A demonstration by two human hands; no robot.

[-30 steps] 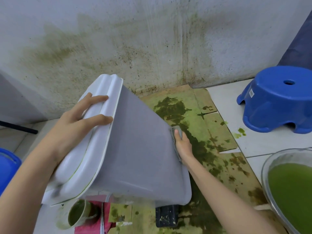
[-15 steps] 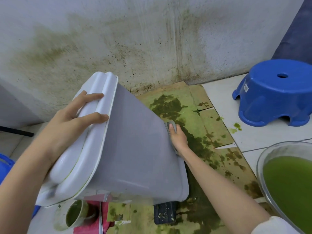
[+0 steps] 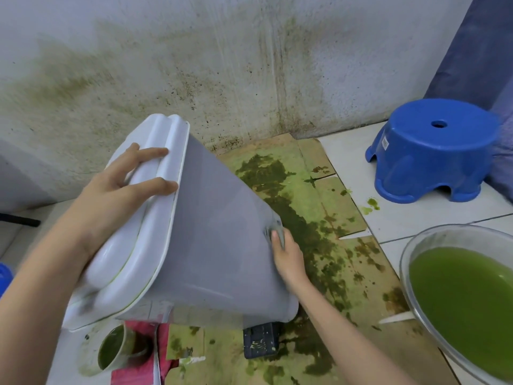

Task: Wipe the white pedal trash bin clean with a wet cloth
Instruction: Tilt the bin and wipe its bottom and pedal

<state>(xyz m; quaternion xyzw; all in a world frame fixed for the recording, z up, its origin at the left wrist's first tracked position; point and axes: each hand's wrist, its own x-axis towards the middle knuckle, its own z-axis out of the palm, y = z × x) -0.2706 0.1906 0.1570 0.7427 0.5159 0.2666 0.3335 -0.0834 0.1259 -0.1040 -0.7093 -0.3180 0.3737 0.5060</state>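
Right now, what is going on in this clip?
A person is wiping a tilted white pedal bin. The left hand rests on its lid with fingers spread, steadying it. The right hand presses a grey cloth against the bin's far side edge. The bin leans over stained cardboard, with a bowl of green liquid and a blue stool to the right.

The bin [image 3: 216, 245] under the left hand [image 3: 116, 190] is smooth, shiny plastic. By the right hand [image 3: 288, 259], the cardboard [image 3: 319, 190] looks rough and wet. The blue stool [image 3: 433, 151] is shiny plastic.
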